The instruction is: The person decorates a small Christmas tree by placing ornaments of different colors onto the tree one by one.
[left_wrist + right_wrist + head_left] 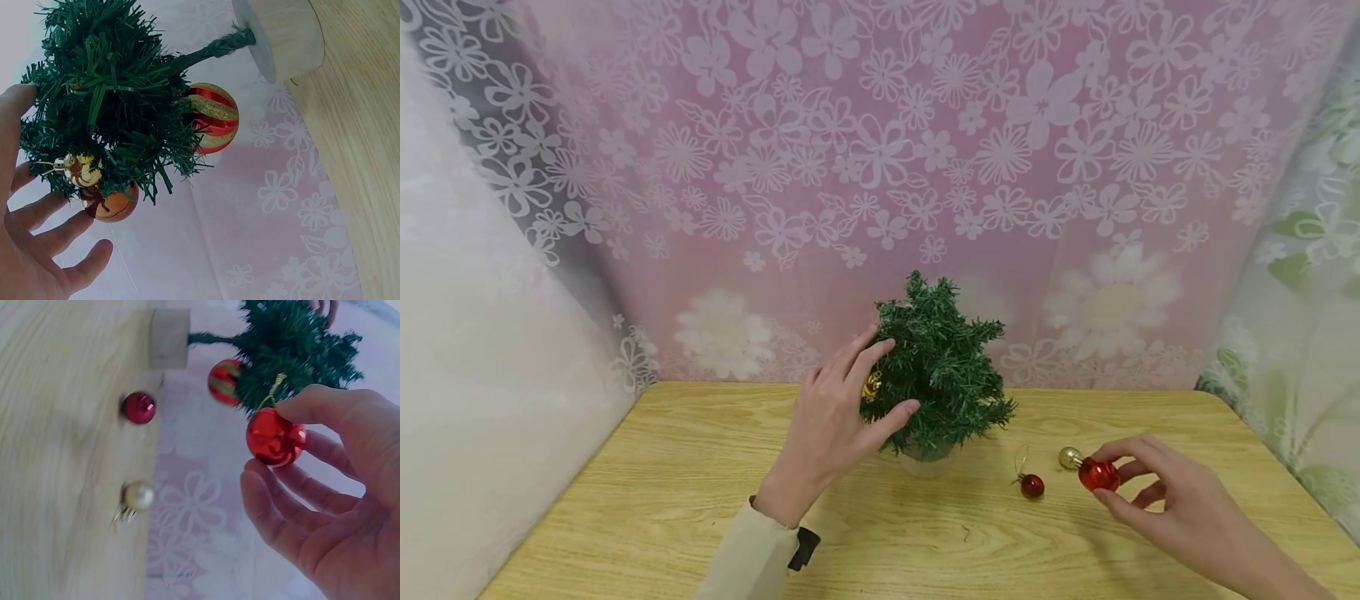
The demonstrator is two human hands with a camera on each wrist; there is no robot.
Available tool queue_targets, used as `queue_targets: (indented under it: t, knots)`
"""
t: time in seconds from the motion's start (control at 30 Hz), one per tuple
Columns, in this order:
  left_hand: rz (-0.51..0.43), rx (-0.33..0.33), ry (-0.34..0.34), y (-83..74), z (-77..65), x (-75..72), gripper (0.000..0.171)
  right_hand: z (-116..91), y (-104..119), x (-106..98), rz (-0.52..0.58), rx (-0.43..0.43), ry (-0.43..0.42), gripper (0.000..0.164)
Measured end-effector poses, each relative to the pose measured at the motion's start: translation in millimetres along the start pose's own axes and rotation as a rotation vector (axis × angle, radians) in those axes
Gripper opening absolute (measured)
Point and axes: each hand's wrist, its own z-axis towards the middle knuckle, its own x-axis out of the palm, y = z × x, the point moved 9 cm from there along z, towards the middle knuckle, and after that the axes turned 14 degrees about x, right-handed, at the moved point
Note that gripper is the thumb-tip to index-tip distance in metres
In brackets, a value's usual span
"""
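Note:
A small green artificial Christmas tree (943, 358) stands upright on the table. My left hand (831, 421) is at its left side, fingers spread and fingertips at the branches. In the left wrist view, a small gold bauble (87, 170) and a copper-coloured bauble (117, 205) hang close to those fingers. A red-and-gold striped bauble (215, 119) hangs lower, near the trunk. To the right of the tree, my right hand (1187, 500) pinches a shiny red bauble (1099, 474) between thumb and fingers. Its gold hanging loop (275, 386) shows in the right wrist view.
On the wooden table (647, 500), a dark red bauble (1032, 487) lies right of the tree, and a pale gold bauble (1070, 457) lies beside the right hand. The tree has a round, pale base (297, 37). Behind the table hangs a pink flowered curtain (850, 167).

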Motion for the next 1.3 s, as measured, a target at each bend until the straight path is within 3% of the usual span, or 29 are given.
queue_targets:
  t: [0.3,0.67,0.83,0.97,1.13,1.3]
  knots:
    - [-0.023,0.001,0.004,0.6,4.7,5.8,0.074,1,33,-5,0.107,0.0,-0.035,0.054]
    - [-0.103,-0.015,-0.029,0.7,7.0,6.0,0.07,-2,70,-10,0.158,-0.177,-0.071,0.064]
    - [-0.109,0.033,-0.139,-5.0,7.4,-4.6,0.06,-2,79,-10,0.122,-0.205,-0.072,0.067]
    - [-0.131,0.111,-0.277,-23.1,6.7,-19.8,0.045,-2,85,-10,0.119,-0.229,-0.069,0.067]
    - [-0.304,0.147,-0.353,-50.6,4.4,-28.5,0.028,-3,91,-9,0.123,-0.252,-0.055,0.068]
    - [-0.629,0.086,-0.264,-71.6,2.0,-10.8,0.023,-4,92,-8,0.142,-0.245,-0.045,0.068]
